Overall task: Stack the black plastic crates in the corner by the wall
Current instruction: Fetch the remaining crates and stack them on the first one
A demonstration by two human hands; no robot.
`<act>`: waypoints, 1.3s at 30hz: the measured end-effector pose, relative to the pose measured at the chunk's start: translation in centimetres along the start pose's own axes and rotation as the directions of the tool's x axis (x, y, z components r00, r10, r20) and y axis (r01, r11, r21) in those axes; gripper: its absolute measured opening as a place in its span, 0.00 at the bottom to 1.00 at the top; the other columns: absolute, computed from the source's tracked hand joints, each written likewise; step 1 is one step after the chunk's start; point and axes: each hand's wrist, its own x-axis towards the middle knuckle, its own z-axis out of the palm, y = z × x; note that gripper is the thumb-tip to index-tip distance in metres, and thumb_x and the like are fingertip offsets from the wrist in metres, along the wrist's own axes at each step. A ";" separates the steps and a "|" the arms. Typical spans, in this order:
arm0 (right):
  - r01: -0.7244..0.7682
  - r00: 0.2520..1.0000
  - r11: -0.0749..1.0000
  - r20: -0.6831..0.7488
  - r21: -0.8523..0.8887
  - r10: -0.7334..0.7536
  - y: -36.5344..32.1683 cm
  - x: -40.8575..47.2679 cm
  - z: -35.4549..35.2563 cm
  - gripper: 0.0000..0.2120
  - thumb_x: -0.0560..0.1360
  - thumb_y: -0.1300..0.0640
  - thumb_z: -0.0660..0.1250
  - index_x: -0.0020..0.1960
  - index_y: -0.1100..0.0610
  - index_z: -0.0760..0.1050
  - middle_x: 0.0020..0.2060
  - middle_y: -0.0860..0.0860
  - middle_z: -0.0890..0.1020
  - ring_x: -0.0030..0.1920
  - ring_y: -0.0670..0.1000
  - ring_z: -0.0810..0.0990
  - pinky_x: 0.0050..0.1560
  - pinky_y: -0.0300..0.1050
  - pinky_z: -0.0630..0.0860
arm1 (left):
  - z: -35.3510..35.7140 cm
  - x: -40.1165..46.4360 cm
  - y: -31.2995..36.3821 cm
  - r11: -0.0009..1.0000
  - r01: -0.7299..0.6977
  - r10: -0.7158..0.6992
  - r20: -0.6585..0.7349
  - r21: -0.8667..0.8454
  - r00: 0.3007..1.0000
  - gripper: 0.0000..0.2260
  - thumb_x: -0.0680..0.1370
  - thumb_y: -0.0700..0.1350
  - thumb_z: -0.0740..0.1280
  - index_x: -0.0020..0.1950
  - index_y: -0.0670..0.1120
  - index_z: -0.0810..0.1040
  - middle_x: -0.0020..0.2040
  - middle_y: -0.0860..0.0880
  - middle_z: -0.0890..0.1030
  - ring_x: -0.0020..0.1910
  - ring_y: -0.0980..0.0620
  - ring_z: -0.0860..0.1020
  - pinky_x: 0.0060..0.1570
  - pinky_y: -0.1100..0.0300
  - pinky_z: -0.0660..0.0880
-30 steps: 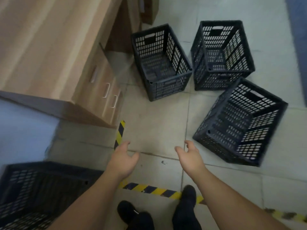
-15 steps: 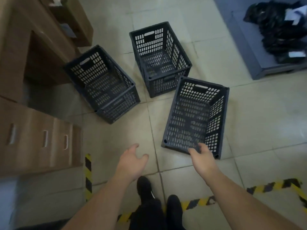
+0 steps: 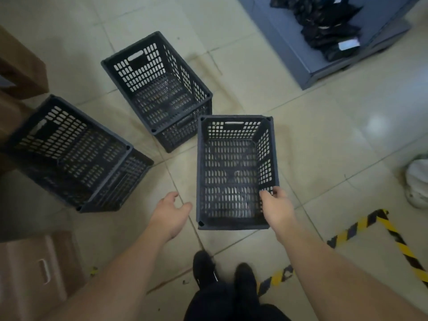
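Note:
Three black perforated plastic crates stand open side up on the tiled floor. The nearest crate [image 3: 234,172] lies straight ahead of my feet. My right hand [image 3: 276,206] grips its right rim near the front corner, fingers hooked over the wall. My left hand [image 3: 170,210] hovers open just left of that crate's front left corner, not touching it. A second crate [image 3: 159,89] stands behind it, almost touching its far left corner. The third crate [image 3: 74,154] sits to the left beside the wooden furniture.
A wooden cabinet with drawer handles [image 3: 39,272] stands at the lower left, more wooden furniture [image 3: 18,68] at the far left. A grey platform [image 3: 308,40] with black bags [image 3: 324,24] is at the top right. Yellow-black floor tape [image 3: 375,232] and a white bag [image 3: 416,181] lie right.
My view has swung right and closer to the crates. My right hand has shifted along the nearest crate's front rim to its right wall, and the crate now sits square to me. My left hand stays open.

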 end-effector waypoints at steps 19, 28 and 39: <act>-0.115 0.991 0.987 0.052 -0.108 0.121 -2.6 19.0 -4.2 0.31 0.84 0.48 0.60 0.83 0.58 0.58 0.66 0.60 0.77 0.54 0.59 0.78 0.58 0.50 0.68 | 7.0 15.5 10.3 0.991 0.078 -0.082 0.033 0.113 0.996 0.29 0.84 0.50 0.63 0.84 0.47 0.61 0.81 0.46 0.68 0.70 0.43 0.76 0.62 0.53 0.76; -0.151 0.988 0.981 0.021 -0.123 0.155 -0.5 25.8 -0.2 0.33 0.81 0.46 0.63 0.81 0.57 0.59 0.64 0.59 0.77 0.55 0.60 0.76 0.56 0.50 0.71 | 10.0 23.9 8.1 0.978 0.189 -0.189 -0.005 0.084 0.982 0.28 0.82 0.52 0.63 0.80 0.45 0.65 0.73 0.41 0.75 0.66 0.38 0.77 0.61 0.50 0.75; -0.267 0.959 0.961 0.080 -0.077 0.273 -0.8 24.2 -0.5 0.18 0.82 0.50 0.63 0.66 0.61 0.72 0.46 0.55 0.81 0.40 0.52 0.78 0.33 0.44 0.66 | 8.7 23.3 6.4 0.945 0.301 -0.289 0.103 -0.127 0.952 0.21 0.77 0.52 0.66 0.66 0.43 0.78 0.58 0.43 0.84 0.55 0.43 0.81 0.47 0.54 0.74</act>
